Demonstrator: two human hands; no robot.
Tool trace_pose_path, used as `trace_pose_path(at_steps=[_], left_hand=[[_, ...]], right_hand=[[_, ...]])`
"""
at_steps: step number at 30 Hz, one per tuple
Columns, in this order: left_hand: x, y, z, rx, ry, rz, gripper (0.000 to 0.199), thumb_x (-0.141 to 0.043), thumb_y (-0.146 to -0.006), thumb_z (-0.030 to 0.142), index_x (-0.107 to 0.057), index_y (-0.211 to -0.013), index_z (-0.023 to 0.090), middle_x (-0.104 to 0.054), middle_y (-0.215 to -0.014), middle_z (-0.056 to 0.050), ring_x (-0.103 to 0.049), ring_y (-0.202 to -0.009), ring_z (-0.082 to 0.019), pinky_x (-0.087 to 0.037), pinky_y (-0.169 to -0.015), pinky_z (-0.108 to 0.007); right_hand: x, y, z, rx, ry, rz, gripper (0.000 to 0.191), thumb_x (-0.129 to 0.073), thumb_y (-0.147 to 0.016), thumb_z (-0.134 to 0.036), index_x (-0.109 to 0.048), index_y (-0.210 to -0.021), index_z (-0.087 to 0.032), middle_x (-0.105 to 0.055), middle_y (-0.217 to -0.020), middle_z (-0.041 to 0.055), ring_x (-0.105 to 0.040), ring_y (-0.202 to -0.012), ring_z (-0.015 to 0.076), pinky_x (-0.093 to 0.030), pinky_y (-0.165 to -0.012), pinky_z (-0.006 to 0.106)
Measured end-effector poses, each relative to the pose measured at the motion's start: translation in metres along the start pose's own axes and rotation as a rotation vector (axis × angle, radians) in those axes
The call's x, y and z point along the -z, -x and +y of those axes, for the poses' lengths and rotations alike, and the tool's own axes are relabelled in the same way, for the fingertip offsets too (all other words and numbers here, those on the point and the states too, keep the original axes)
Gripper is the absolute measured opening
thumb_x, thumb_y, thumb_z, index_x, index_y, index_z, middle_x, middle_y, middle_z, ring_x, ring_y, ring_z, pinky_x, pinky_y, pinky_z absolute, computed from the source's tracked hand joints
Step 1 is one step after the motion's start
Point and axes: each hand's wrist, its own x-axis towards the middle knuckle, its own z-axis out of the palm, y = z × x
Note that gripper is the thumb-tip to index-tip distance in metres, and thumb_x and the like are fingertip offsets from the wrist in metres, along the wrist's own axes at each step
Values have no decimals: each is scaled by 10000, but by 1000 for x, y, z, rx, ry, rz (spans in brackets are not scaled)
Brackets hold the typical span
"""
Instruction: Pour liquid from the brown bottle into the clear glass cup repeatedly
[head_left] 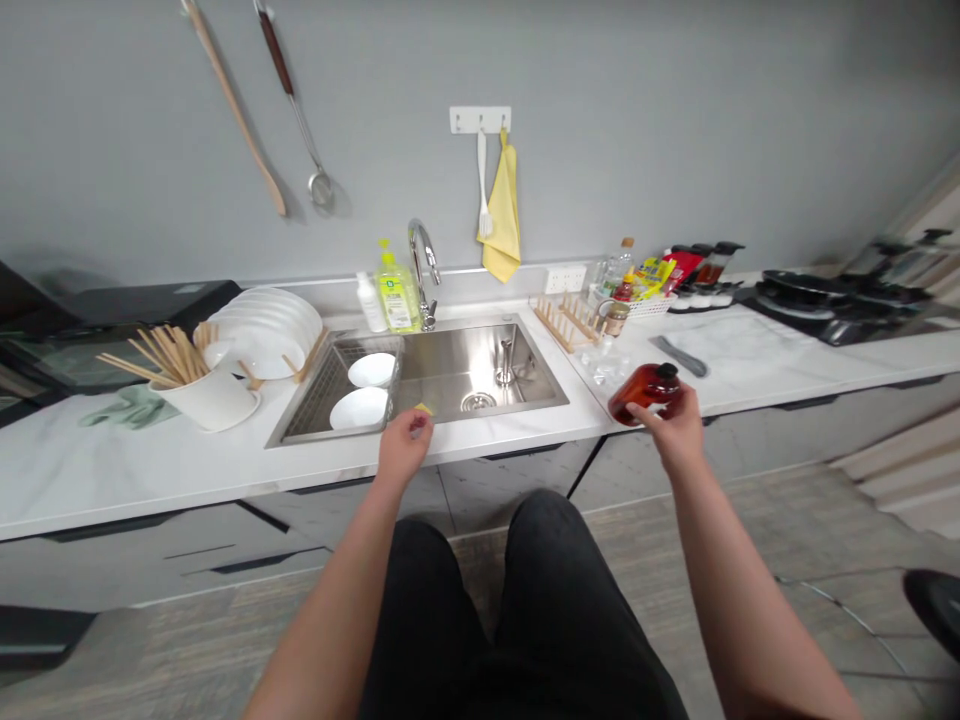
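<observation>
An amber bottle with a black cap [643,394] is in my right hand [681,425], tilted above the front of the counter, right of the sink. My left hand [405,445] has its fingers curled at the sink's front rim. A small yellow piece [424,408] shows just beyond those fingertips; whether they grip it I cannot tell. Behind my left hand, two white bowls [360,408] sit in a wire draining basket [330,385] inside the steel sink [517,408].
White plates [281,325] stand in a rack at left, beside a white holder [217,400] of chopsticks. A faucet [426,270], green soap bottle [397,295] and white bottle [370,303] line the back. Right are a wooden rack [556,325], grey utensil [679,355] and stove [802,305].
</observation>
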Motion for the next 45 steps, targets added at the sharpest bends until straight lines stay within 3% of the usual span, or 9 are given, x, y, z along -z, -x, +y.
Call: trace_pose_path(at_steps=[4, 10, 20, 22, 25, 28, 34, 38, 45], left_hand=[[-1, 4, 6, -56, -65, 4, 169, -730, -860, 386, -786, -952, 255, -831, -974, -76, -761, -896, -294, -623, -915, -429], [1, 4, 7, -9, -171, -65, 211, -659, -902, 403, -754, -1005, 246, -839, -1060, -86, -781, -983, -292, -617, -972, -438], [3, 5, 7, -23, -175, -98, 228, -652, -916, 408, -757, -1021, 235, -827, -1095, -95, -780, -1006, -294, -623, -988, -458], [2, 5, 7, -30, -176, -94, 223, -659, -918, 398, -756, -1031, 232, -828, -1090, -90, -781, -1006, -289, -625, -987, -451], [5, 2, 6, -30, -179, -85, 213, -654, -940, 368, -754, -1068, 230, -827, -1086, -82, -779, -985, -275, -634, -966, -432], [18, -8, 3, -103, -251, -65, 198, -628, -986, 329, -758, -1100, 233, -813, -1093, -86, -763, -995, -270, -625, -955, -417], [39, -30, -4, -257, -541, -44, 276, -539, -1081, 323, -788, -1000, 236, -759, -1041, -140, -693, -1102, -342, -563, -1031, -491], [32, -32, -10, -267, -604, -126, 281, -544, -1089, 321, -804, -1034, 230, -760, -1050, -147, -675, -1103, -355, -555, -1032, -505], [28, -33, -19, -183, -632, -134, 261, -629, -1044, 373, -803, -1141, 205, -774, -1114, -156, -675, -1162, -381, -561, -1061, -524]], right_hand=[[23, -47, 40, -162, -6, 44, 934, -1022, -519, -606, -660, -1305, -252, -756, -1148, 109, -692, -921, 283, -560, -825, 469], [11, -62, 68, -240, 95, -36, 938, -946, -571, -662, -646, -1354, -242, -734, -1292, 111, -638, -992, 261, -555, -896, 446], [3, -76, 70, -309, 202, -128, 1139, -967, -604, -474, -503, -1609, -205, -684, -1451, 177, -684, -1166, 332, -587, -1003, 489], [3, -66, 58, -290, 222, -21, 1143, -950, -618, -457, -477, -1618, -173, -662, -1483, 208, -683, -1192, 345, -585, -1018, 499], [-7, -28, 25, -144, 259, 271, 674, -744, -824, -442, -615, -1427, -169, -720, -1335, 171, -702, -1112, 319, -580, -988, 481], [-41, 19, -25, 37, 189, -10, 327, -654, -913, -376, -719, -1186, -206, -747, -951, 61, -679, -821, 255, -572, -871, 412], [-150, 64, -118, 408, 66, -665, 137, -655, -980, -271, -760, -1061, -236, -781, -979, 62, -729, -938, 261, -537, -891, 355], [-186, 71, -136, 341, 269, -735, 110, -710, -1010, -314, -751, -1056, -223, -799, -1014, 92, -722, -944, 276, -502, -841, 344], [-181, 76, -129, 403, 343, -736, 133, -694, -1037, -325, -757, -1102, -227, -802, -1093, 86, -729, -1016, 268, -494, -871, 335]])
